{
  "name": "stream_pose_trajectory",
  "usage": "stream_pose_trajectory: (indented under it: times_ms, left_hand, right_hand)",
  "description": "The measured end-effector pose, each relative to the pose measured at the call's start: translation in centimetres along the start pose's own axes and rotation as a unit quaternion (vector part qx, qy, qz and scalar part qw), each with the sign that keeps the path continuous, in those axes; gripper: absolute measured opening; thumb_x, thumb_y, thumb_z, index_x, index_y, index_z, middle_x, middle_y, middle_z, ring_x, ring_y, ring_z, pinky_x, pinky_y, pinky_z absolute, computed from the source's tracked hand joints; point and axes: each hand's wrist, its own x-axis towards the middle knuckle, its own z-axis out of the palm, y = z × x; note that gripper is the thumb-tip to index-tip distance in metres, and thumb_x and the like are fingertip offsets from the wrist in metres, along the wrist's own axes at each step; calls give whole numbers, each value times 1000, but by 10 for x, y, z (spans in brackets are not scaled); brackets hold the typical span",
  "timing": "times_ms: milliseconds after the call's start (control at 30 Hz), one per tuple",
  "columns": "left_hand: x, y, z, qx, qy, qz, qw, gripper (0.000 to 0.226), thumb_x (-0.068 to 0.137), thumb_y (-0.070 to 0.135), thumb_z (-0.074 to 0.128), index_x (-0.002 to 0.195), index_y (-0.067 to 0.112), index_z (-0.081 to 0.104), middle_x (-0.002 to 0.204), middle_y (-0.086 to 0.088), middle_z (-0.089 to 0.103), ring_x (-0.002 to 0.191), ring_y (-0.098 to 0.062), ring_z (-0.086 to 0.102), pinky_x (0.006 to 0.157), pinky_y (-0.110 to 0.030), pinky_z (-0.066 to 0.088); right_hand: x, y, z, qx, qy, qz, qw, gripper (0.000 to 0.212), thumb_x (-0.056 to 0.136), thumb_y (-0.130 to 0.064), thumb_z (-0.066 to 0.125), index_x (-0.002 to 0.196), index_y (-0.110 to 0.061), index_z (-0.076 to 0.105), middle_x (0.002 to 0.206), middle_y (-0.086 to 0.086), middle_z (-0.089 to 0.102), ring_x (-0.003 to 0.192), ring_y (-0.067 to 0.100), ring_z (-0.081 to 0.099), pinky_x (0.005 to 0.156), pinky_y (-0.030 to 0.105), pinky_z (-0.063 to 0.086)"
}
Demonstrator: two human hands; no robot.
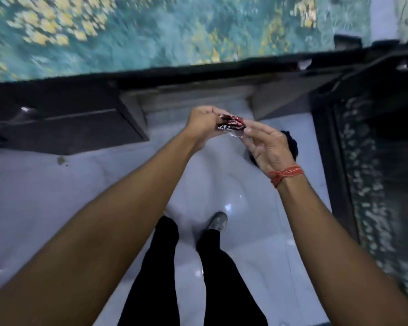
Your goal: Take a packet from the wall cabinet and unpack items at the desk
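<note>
Packet sits in the air between both hands, over the pale floor, not on any desk. Left hand has its grip curled round the packet's left end, thumb on top. Right hand pinches the right end with fingertips, other fingers loosely extended; a clear film tab seems to trail there, blurred. Person is standing, legs and a grey shoe visible below.

Likely step: tearing or peeling the packet open while walking. To do it well, I'd judge: keep the left grip firm near the seam, pull with the right pinch along the edge rather than outward, so contents don't spill on the floor. Better to open it over the desk.

Packet is small, crinkly, glossy, dark with red and white print; looks like thin foil or plastic, flexible. Floor is shiny tile with reflections. Dark furniture with hard straight edges stands beyond the hands; a teal and yellow patterned surface lies above it, motion-blurred. Red thread band wraps the right wrist.
</note>
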Motion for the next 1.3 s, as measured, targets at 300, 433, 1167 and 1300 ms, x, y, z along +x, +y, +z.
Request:
stream_pose_trajectory:
  times_ms: [300, 433, 1167, 1300]
  left_hand:
    - [99, -147, 103, 115, 36, -71, 990, 11, 94, 14, 55, 88, 15, 65, 98, -8, 66, 91, -25, 63, 87, -38, 56]
    - [126, -206, 153, 211, 118, 33, 970, 12, 89, 9, 61, 96, 14, 69, 106, -7, 68, 97, -25, 63, 86, -29, 51]
    - [312, -321, 231, 353, -30, 70, 933, 39, 83, 4, 50, 116, 18, 65, 102, -6, 68, 100, -29, 66, 93, -35, 54]
    - [254, -279, 230, 332, -25, 82, 940, 35, 89, 2, 48, 114, 20, 65, 95, 2, 66, 95, -21, 62, 81, -26, 48]
  right_hand:
    - [71, 83, -185, -278, 197, -167, 925, 32, 74, 5, 74, 104, -8, 72, 119, 13, 63, 111, 22, 62, 88, 14, 49]
    - [86, 106, -258, -326, 295, -214, 872, 31, 78, 6, 68, 105, -8, 73, 116, 7, 58, 107, 19, 60, 95, 23, 51]
    - [274, 198, -417, -270, 304, -122, 905, 63, 75, -2, 65, 136, -4, 50, 138, 14, 49, 124, 23, 51, 112, 30, 38]
    - [227, 161, -388, -225, 294, -115, 922, 44, 81, 7, 62, 124, 0, 58, 120, 6, 60, 111, 17, 57, 94, 10, 45]
